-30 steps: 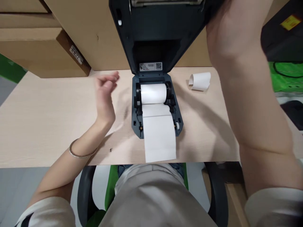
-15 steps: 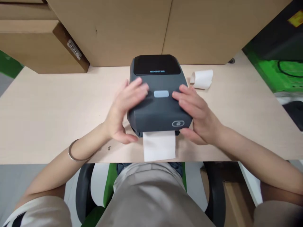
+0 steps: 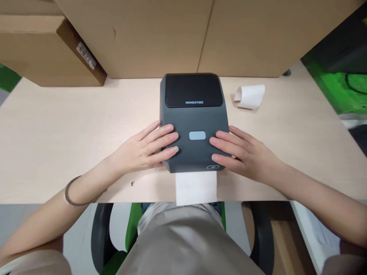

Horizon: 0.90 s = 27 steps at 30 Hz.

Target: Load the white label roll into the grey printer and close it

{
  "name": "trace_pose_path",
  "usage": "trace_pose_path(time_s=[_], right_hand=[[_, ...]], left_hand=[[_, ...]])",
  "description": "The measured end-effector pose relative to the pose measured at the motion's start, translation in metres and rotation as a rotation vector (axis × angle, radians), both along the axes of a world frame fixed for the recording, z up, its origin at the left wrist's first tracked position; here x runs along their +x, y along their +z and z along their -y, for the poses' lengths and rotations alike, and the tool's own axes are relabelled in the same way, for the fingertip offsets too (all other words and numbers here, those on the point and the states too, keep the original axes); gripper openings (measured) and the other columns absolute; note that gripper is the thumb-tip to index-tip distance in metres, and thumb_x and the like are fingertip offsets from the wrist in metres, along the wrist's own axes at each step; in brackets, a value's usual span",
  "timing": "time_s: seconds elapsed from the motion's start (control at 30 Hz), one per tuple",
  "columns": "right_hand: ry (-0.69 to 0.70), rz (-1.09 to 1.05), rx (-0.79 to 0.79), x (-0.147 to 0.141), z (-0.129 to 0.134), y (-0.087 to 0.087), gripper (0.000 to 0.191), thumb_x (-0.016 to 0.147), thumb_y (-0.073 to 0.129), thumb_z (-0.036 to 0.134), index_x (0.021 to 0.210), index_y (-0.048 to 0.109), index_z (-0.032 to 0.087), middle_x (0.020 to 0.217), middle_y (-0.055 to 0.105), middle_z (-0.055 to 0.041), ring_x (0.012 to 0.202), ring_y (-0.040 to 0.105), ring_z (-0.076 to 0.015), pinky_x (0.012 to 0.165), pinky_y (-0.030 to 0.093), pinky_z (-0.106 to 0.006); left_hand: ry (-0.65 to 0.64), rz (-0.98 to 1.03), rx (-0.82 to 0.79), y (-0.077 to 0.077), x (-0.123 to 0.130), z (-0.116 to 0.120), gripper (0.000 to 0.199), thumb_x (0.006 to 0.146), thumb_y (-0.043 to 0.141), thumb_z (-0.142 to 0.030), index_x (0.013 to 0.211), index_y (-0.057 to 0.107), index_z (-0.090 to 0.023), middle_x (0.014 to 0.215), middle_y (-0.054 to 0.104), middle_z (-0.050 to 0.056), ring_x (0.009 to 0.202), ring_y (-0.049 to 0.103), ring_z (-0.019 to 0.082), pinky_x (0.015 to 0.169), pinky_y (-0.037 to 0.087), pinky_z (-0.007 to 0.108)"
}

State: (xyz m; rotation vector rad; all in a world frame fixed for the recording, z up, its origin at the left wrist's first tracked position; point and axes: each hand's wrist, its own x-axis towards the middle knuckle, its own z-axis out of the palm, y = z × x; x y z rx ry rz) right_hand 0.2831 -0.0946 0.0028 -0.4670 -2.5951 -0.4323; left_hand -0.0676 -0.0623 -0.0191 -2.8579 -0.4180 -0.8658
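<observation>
The lid (image 3: 197, 158), raised a second ago, is now lying down and hiding the roll, while my left hand (image 3: 146, 149) and right hand (image 3: 246, 153) are resting spread, thumbs mostly hidden, on the printer (image 3: 192, 118), which is sitting on the desk (image 3: 86, 126).

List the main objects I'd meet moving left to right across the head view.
Brown cardboard box with a white label → boxy dark grey printer → curled piece of white paper → bright green surface at the right edge.
</observation>
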Motion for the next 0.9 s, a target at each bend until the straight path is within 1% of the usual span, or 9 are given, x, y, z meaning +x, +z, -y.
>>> trace_pose_path(time_s=[0.13,0.3,0.4,0.5,0.57,0.67,0.77,0.83,0.9], right_hand=[[0.014,-0.097,0.066,-0.003,-0.007,-0.011,0.041,0.096,0.056,0.004,0.129,0.051,0.027,0.138,0.063,0.0022,0.159,0.030,-0.0163,0.120,0.052,-0.045],[0.005,-0.097,0.041,-0.001,-0.005,-0.015,0.050,0.090,0.060,-0.001,0.131,0.052,0.026,0.145,0.062,0.0019,0.158,0.033,-0.0150,0.122,0.053,-0.044],[0.019,-0.122,0.034,0.000,-0.004,-0.016,0.057,0.089,0.062,0.000,0.139,0.051,0.026,0.145,0.063,0.0020,0.154,0.040,-0.0137,0.125,0.050,-0.042],[0.006,-0.130,-0.027,0.000,-0.004,-0.017,0.075,0.091,0.061,0.000,0.153,0.037,0.035,0.145,0.062,0.0054,0.147,0.050,-0.0116,0.124,0.051,-0.042],[0.000,-0.128,-0.046,-0.001,-0.004,-0.018,0.079,0.091,0.062,0.000,0.155,0.034,0.036,0.146,0.062,0.0057,0.146,0.050,-0.0111,0.125,0.051,-0.041],[0.013,-0.143,0.007,-0.002,-0.003,-0.019,0.066,0.088,0.065,0.000,0.144,0.047,0.029,0.146,0.062,0.0037,0.153,0.040,-0.0113,0.127,0.048,-0.040],[0.001,-0.143,0.032,-0.003,0.000,-0.018,0.050,0.088,0.064,-0.001,0.131,0.053,0.022,0.145,0.063,0.0000,0.159,0.029,-0.0136,0.131,0.042,-0.042],[0.002,-0.137,-0.009,-0.004,0.003,-0.015,0.041,0.093,0.061,0.005,0.131,0.054,0.017,0.145,0.062,-0.0038,0.161,0.026,-0.0159,0.133,0.037,-0.044],[0.025,-0.132,-0.118,-0.004,0.006,-0.010,0.038,0.098,0.062,0.021,0.134,0.053,0.014,0.145,0.061,-0.0078,0.160,0.029,-0.0187,0.134,0.033,-0.046]], left_hand=[[0.033,0.007,0.080,0.000,0.003,-0.002,0.041,0.106,0.052,-0.036,0.146,0.045,-0.044,0.143,0.067,-0.003,0.143,0.059,0.021,0.119,0.057,0.047],[-0.006,0.013,0.126,0.006,0.003,0.000,0.038,0.101,0.061,-0.026,0.136,0.056,-0.039,0.141,0.070,-0.004,0.139,0.064,0.021,0.110,0.063,0.038],[-0.008,0.008,0.015,0.003,0.001,0.003,0.051,0.100,0.064,-0.029,0.146,0.048,-0.042,0.146,0.066,-0.005,0.142,0.061,0.022,0.115,0.059,0.038],[0.006,0.006,-0.094,-0.001,-0.002,0.006,0.062,0.100,0.063,-0.031,0.154,0.036,-0.047,0.150,0.063,-0.006,0.143,0.059,0.023,0.117,0.058,0.038],[0.012,-0.018,-0.138,-0.003,-0.003,0.007,0.065,0.101,0.061,-0.032,0.156,0.030,-0.049,0.150,0.063,-0.006,0.143,0.059,0.023,0.116,0.058,0.039],[0.015,-0.024,-0.142,-0.003,-0.003,0.007,0.064,0.101,0.061,-0.030,0.155,0.032,-0.049,0.150,0.063,-0.006,0.143,0.060,0.023,0.115,0.058,0.038],[0.002,0.044,-0.117,-0.002,0.000,0.006,0.055,0.100,0.064,-0.029,0.148,0.044,-0.045,0.148,0.064,-0.006,0.142,0.060,0.021,0.118,0.054,0.036],[-0.005,0.066,-0.094,0.000,0.002,0.008,0.046,0.100,0.065,-0.036,0.143,0.050,-0.041,0.146,0.065,-0.004,0.144,0.058,0.021,0.122,0.050,0.037],[0.012,0.021,-0.055,0.004,0.003,0.012,0.050,0.098,0.065,-0.051,0.144,0.051,-0.034,0.146,0.065,0.002,0.148,0.053,0.025,0.122,0.048,0.043]])
